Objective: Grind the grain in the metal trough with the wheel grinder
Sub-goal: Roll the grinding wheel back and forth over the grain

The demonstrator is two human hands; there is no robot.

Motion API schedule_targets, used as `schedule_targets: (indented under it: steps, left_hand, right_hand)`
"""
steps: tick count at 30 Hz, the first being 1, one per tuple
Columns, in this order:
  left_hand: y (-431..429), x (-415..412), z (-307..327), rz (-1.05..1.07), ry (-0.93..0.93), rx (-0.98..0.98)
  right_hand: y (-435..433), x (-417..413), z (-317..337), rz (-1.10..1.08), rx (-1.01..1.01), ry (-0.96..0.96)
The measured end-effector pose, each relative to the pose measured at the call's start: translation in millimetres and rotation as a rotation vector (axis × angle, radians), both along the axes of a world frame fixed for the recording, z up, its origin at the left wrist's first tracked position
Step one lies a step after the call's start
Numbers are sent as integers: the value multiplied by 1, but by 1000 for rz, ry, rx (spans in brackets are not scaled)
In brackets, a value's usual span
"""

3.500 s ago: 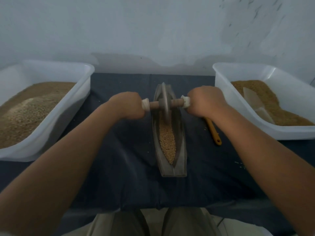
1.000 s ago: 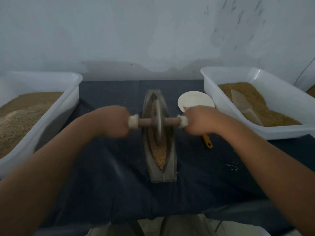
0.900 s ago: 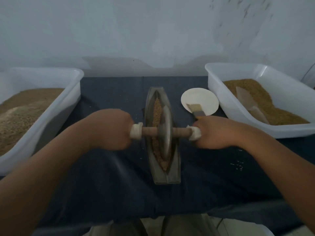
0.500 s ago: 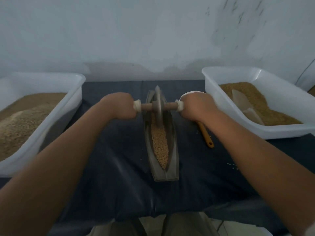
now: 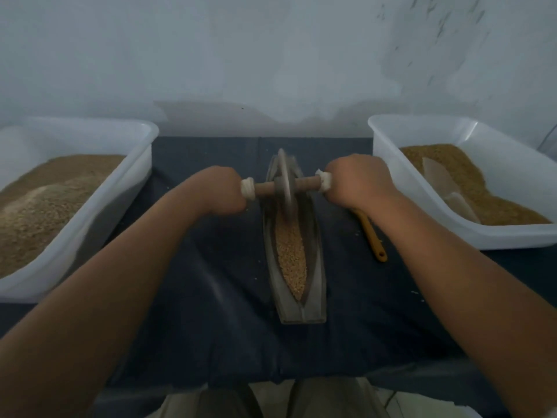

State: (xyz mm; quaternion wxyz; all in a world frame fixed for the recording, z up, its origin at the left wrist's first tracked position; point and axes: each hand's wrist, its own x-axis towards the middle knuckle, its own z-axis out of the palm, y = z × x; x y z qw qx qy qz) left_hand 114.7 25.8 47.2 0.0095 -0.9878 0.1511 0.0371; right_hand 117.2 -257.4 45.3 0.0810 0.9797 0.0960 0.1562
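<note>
Your left hand [image 5: 221,190] and right hand [image 5: 354,180] each grip the wheel grinder [image 5: 283,184] axle, fingers curled around it; its disc stands at the far end of the metal trough [image 5: 313,292], grain [image 5: 291,257] nearer you.

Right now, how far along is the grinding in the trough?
Done: grain is loaded in the metal trough and the wheel grinder sits in it. In hand: left hand and right hand each grip an axle handle, wheel at the trough's far end. Left: the grain nearer the person looks like whole kernels, not meal, so most of the grinding seems to remain.
</note>
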Motion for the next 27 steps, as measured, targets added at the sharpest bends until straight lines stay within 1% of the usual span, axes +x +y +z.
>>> schedule_targets:
  steps: [3, 6, 8, 10, 11, 13, 16, 18, 20, 21, 24, 25, 26, 27]
  left_hand:
    - [3, 0, -7, 29, 32, -31]
    - [14, -30, -19, 30, 18, -84]
    - [19, -56, -27, -17, -104, -53]
    - [18, -71, -27, -48, -256, -16]
    - [16, -69, -25, -54, -287, -5]
    - [9, -53, -17, -20, -243, -14]
    - [0, -13, -2, 91, -190, -34]
    - [-3, 0, 2, 138, -179, -57]
    - [-7, -5, 5, 126, -154, -57]
    - [-7, -13, 6, 103, -142, -45]
    - [4, -55, 2, -45, -168, 30]
    - [8, -71, -1, -102, -197, 50]
    - [10, -82, -3, -135, -222, 58]
    - [12, -86, -4, -138, -233, 60]
  right_hand:
    - [1, -4, 6, 47, -30, -7]
    - [-4, -34, -4, 104, 30, 1]
    - [-17, -63, -15, 113, 61, 29]
    - [-29, -85, -20, 100, 94, 100]
    - [-31, -87, -23, 95, 101, 130]
    - [-23, -73, -22, 73, 91, 113]
    - [-3, -29, -14, 19, 52, -68]
    - [6, -7, -3, -18, 8, -75]
    - [7, -1, 5, -50, 20, 21]
    - [4, -6, 6, -62, 38, 122]
    - [-13, -52, 5, -53, 95, 603]
    - [-20, -71, 3, -46, 136, 716]
    - [-25, -87, 3, -32, 158, 756]
    - [-28, -95, 2, -18, 165, 744]
